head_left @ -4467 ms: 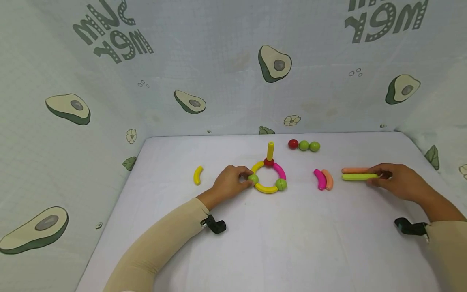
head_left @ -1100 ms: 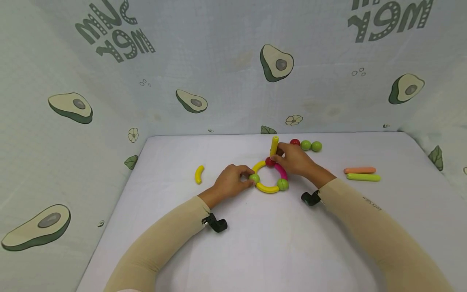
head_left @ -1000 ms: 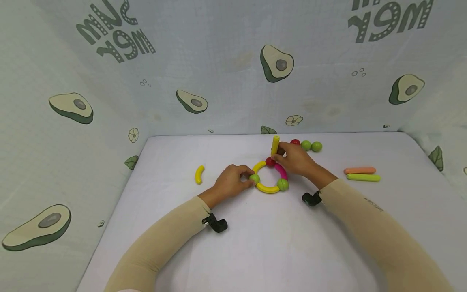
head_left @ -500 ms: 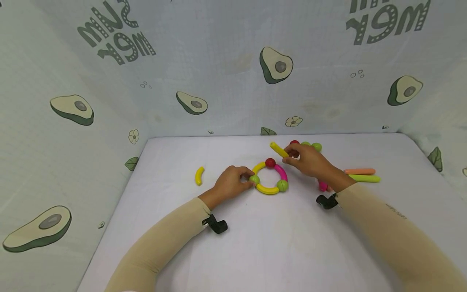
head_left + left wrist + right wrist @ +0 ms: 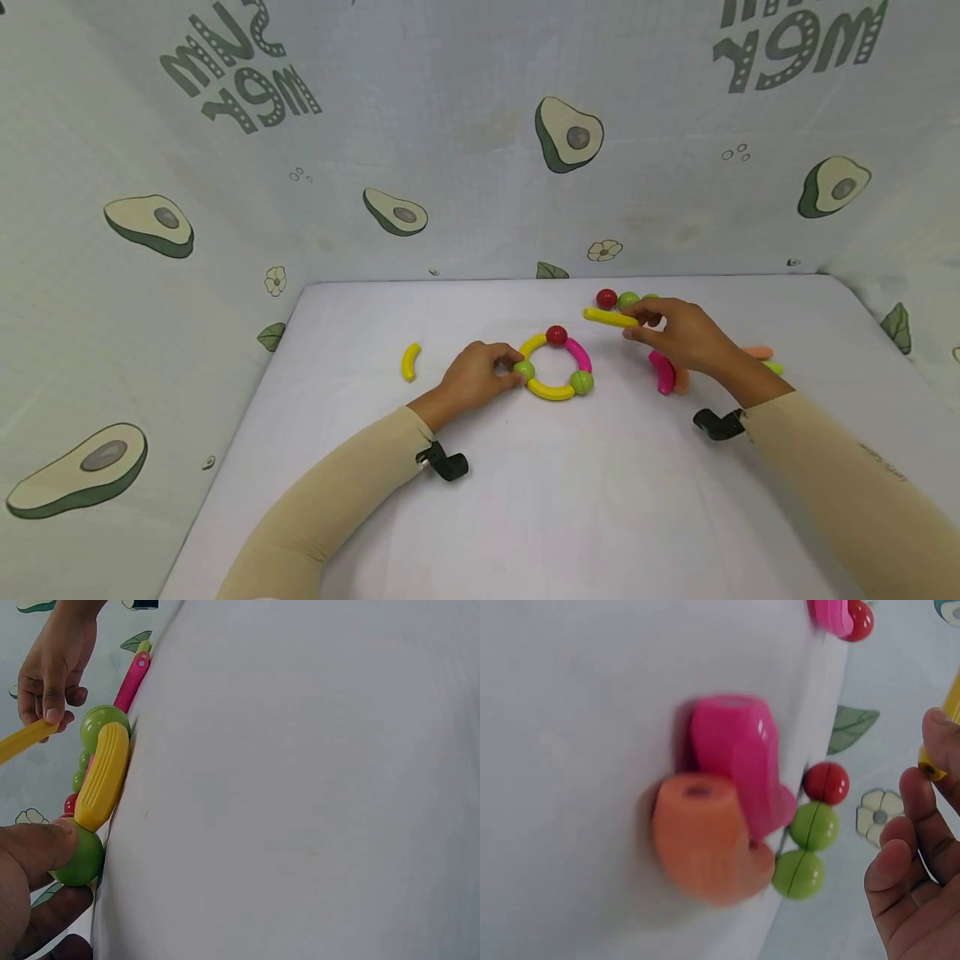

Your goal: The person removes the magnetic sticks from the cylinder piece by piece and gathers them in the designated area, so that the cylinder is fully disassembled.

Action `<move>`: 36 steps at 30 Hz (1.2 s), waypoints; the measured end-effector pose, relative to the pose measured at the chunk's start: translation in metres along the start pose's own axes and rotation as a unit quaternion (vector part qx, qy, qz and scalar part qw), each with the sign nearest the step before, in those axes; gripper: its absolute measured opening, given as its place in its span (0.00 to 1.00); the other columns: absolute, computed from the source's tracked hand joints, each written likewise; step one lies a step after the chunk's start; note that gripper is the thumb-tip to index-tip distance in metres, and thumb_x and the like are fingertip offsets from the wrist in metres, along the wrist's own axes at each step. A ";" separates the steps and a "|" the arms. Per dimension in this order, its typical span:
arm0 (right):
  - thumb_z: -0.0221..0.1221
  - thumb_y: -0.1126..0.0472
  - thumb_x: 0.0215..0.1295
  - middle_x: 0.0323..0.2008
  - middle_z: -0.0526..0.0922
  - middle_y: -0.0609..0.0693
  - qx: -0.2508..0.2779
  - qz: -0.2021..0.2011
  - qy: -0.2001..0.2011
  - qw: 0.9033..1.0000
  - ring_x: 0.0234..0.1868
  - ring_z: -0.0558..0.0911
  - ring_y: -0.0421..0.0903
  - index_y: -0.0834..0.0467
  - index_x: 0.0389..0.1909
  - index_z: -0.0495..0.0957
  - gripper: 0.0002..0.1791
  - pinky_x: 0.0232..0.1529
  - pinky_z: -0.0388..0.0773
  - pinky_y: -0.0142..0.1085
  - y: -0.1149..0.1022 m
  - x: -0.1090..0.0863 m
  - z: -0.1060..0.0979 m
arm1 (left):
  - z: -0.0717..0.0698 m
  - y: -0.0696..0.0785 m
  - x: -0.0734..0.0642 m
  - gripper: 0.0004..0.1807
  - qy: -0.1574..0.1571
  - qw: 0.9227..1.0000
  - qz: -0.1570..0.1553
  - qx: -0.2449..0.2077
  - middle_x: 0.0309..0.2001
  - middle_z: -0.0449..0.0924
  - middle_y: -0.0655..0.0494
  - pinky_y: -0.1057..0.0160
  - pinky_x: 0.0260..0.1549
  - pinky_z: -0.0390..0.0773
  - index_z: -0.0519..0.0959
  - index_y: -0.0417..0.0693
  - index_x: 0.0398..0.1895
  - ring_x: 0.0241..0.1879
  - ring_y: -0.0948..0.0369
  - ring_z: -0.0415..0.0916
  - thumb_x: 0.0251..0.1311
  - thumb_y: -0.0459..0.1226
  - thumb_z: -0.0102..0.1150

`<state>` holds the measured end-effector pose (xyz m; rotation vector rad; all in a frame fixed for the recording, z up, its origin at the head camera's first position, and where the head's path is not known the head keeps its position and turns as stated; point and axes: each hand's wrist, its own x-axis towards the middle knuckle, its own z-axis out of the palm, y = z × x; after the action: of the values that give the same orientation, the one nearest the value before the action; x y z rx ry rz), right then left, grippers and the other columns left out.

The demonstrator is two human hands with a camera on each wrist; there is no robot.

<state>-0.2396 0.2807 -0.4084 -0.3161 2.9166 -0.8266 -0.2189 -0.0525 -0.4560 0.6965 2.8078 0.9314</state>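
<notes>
On the white cloth lies a ring (image 5: 551,392) of yellow and pink curved sticks joined by a red ball (image 5: 557,335) at the far side and two green balls. My left hand (image 5: 476,375) pinches the ring's left green ball (image 5: 524,370); in the left wrist view the thumb presses on this ball (image 5: 84,864), beside a ribbed yellow curved stick (image 5: 103,776). To the right of the ring, my right hand (image 5: 686,333) pinches one end of a straight yellow stick (image 5: 606,317), held roughly level and pointing left. The right wrist view shows that stick's hollow-looking end (image 5: 932,766) between thumb and finger.
A loose red ball (image 5: 607,298) and green balls (image 5: 628,301) line up at the back. A pink curved stick (image 5: 662,372) and an orange one (image 5: 681,381) lie right, before partly hidden straight sticks (image 5: 757,352). A yellow curved stick (image 5: 410,362) lies left.
My right hand fetched the yellow stick, which stood upright on the ring's red ball, lifted it off, tilted it level and carried it right. My left hand stays on the green ball.
</notes>
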 end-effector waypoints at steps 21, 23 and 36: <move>0.67 0.52 0.70 0.48 0.76 0.64 -0.021 0.052 0.034 0.998 0.47 0.74 0.61 0.63 0.61 0.77 0.26 0.34 0.76 0.39 0.069 -0.031 -0.038 | -0.001 0.003 -0.001 0.16 0.006 1.000 0.004 -0.004 0.43 0.88 0.62 0.61 0.47 0.76 0.86 0.51 0.52 0.46 0.63 0.79 0.63 0.42 0.72; 0.66 0.52 0.70 0.47 0.77 0.65 -0.027 0.056 0.038 0.997 0.48 0.72 0.62 0.64 0.61 0.77 0.26 0.36 0.75 0.42 0.074 -0.033 -0.040 | 0.000 0.003 -0.001 0.16 0.005 1.000 0.003 -0.003 0.43 0.88 0.62 0.61 0.47 0.76 0.85 0.51 0.52 0.46 0.63 0.79 0.63 0.42 0.72; 0.65 0.53 0.71 0.49 0.76 0.68 -0.044 0.063 0.041 0.996 0.46 0.72 0.63 0.67 0.62 0.75 0.27 0.31 0.74 0.39 0.098 -0.043 -0.051 | 0.002 0.000 0.000 0.16 0.007 1.000 0.004 0.004 0.43 0.87 0.64 0.63 0.47 0.76 0.86 0.52 0.53 0.44 0.64 0.77 0.63 0.44 0.72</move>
<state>-0.2226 0.3978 -0.4151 -0.1039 3.0171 -0.7110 -0.2184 -0.0517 -0.4574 0.7058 2.8240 0.9315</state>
